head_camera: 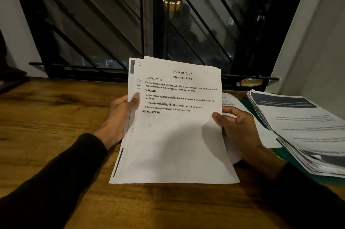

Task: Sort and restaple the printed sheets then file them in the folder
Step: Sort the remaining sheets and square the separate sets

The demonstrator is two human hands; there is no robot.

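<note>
White sheets, pinched at both side edges by left hand and right hand, look unevenly stacked; loosening either grip could spill them onto the worktop.

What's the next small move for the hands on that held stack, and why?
Probably tap the sheets on the table to square them. The left hand and right hand grip opposite side edges, and the pages sit fanned: offset edges show at the top left. Stapling them skewed would likely bind them misaligned. No stapler is visible.
</note>
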